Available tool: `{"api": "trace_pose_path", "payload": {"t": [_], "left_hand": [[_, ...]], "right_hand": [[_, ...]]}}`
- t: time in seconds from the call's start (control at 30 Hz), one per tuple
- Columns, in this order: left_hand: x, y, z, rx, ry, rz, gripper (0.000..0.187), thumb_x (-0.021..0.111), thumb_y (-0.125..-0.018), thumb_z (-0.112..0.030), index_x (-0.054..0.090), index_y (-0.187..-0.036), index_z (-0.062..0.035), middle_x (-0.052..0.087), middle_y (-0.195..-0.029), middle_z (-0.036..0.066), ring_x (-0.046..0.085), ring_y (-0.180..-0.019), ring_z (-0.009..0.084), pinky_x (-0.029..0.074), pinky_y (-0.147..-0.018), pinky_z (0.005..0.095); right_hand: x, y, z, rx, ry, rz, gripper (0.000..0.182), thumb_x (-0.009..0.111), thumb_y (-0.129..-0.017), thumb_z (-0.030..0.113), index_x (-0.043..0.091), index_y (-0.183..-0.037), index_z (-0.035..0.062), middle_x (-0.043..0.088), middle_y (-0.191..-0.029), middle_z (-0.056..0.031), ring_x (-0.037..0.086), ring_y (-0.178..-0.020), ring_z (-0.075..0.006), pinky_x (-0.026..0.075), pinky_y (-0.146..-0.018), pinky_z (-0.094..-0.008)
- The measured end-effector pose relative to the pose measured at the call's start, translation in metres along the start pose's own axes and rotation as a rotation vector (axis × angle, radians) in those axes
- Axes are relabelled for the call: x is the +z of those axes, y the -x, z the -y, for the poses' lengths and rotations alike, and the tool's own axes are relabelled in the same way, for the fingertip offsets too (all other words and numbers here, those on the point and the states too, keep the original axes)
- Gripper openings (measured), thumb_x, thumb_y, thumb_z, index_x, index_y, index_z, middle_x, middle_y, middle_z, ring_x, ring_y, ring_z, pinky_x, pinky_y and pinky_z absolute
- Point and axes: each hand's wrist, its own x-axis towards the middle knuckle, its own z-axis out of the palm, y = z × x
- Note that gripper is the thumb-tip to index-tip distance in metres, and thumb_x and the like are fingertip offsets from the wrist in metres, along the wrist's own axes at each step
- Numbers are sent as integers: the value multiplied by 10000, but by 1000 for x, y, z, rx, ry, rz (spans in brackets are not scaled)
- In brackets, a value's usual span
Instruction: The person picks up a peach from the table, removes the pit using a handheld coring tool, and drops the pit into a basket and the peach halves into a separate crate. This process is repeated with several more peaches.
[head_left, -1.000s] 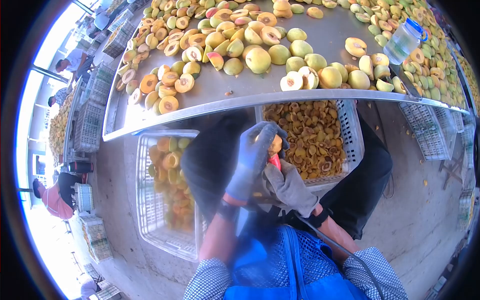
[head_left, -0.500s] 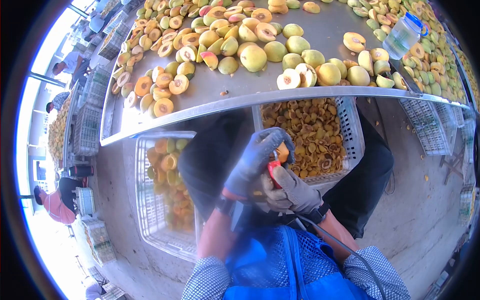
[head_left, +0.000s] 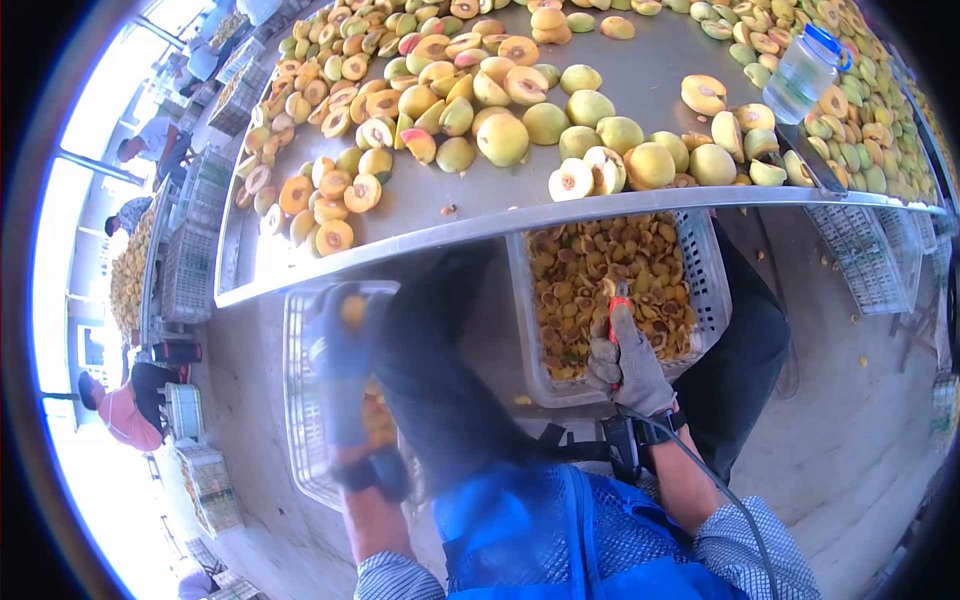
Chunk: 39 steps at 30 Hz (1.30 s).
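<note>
My right hand (head_left: pixel 635 370), in a grey glove, is closed around a red-handled tool (head_left: pixel 619 308) above a crate (head_left: pixel 708 275) of brownish, cup-shaped fruit scraps (head_left: pixel 570 300). A small pale brown piece shows at the tool's tip. My left hand (head_left: pixel 345 340), in a bluish-grey glove, is smeared by motion over the left crate (head_left: pixel 300 430). A yellow-orange patch shows near its fingers; whether the hand holds it cannot be made out. That crate contains peach halves, mostly hidden behind the hand and arm.
A metal table (head_left: pixel 400 240) in front bears many whole and halved peaches (head_left: pixel 502 138). A water bottle (head_left: pixel 802 75) and a knife (head_left: pixel 815 165) lie at its right. Stacked crates (head_left: pixel 865 255) stand at the right. A seated person (head_left: pixel 130 410) is at the left.
My left hand has moved away from my right hand, leftward over the left crate. My right hand has shifted slightly right and up with the red-handled tool. The view has tilted slightly.
</note>
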Motion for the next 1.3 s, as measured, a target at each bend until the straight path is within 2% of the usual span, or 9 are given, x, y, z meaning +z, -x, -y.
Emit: {"api": "trace_pose_path", "payload": {"t": [0.2,0.33,0.43,0.67,0.73,0.8,0.97,1.07,1.3], "left_hand": [[17,-73,-73,78,424,226,310,684,-864,-230,633,-1084,-18,662,-959,126,647,-831,216,516,-754,322],[86,-132,-136,-7,505,720,541,702,-782,-406,595,-1199,-78,652,-1041,173,626,-977,324,484,-870,394],[128,-143,-141,252,471,668,543,717,-765,-393,590,-1179,-66,652,-1037,185,624,-977,336,483,-864,399],[96,-115,-146,-86,717,482,553,735,-781,-272,513,-1198,14,645,-965,162,642,-877,257,508,-805,362],[84,-90,-148,-231,1302,249,476,707,-826,-148,514,-1231,10,644,-951,97,618,-867,158,507,-801,301],[72,-64,-147,-259,1278,340,383,674,-864,-91,539,-1210,6,613,-995,61,589,-886,115,497,-811,260],[62,-13,-163,-541,1696,367,237,551,-967,-237,497,-1104,-52,612,-971,63,587,-894,123,491,-778,264],[65,-3,-164,-503,1750,306,286,470,-1001,-332,489,-1076,-56,615,-937,63,590,-872,126,480,-784,274],[70,5,-167,-437,1604,378,407,439,-1011,-374,601,-1074,-6,611,-892,37,564,-799,98,472,-733,242]], "right_hand": [[16,-7,-9,-18,162,40,406,481,-965,492,518,-901,93,396,-552,44,345,-389,-77,286,-391,-258],[11,9,-11,-109,306,79,386,466,-984,447,516,-904,73,410,-553,34,365,-386,-87,295,-394,-261],[-4,12,-11,-172,323,83,346,488,-983,410,527,-914,73,481,-623,15,457,-461,-102,385,-442,-263],[25,23,11,-374,548,31,274,492,-990,320,527,-936,53,522,-670,1,497,-508,-92,417,-463,-247],[43,31,21,-367,601,14,259,493,-989,304,526,-942,51,513,-657,4,479,-490,-84,399,-450,-237],[55,34,22,-576,818,-12,256,509,-950,234,576,-1070,17,620,-804,-58,610,-730,-180,479,-694,-309],[87,40,23,-628,991,-38,316,552,-910,285,570,-1079,19,616,-859,-227,629,-827,-384,486,-725,-402],[88,42,15,-678,1169,-116,316,547,-957,263,548,-1096,-21,588,-765,-73,538,-680,-145,454,-624,-309],[78,31,-2,-871,1242,-98,302,534,-962,247,553,-1094,-24,612,-792,-106,567,-731,-153,464,-670,-305]]}}
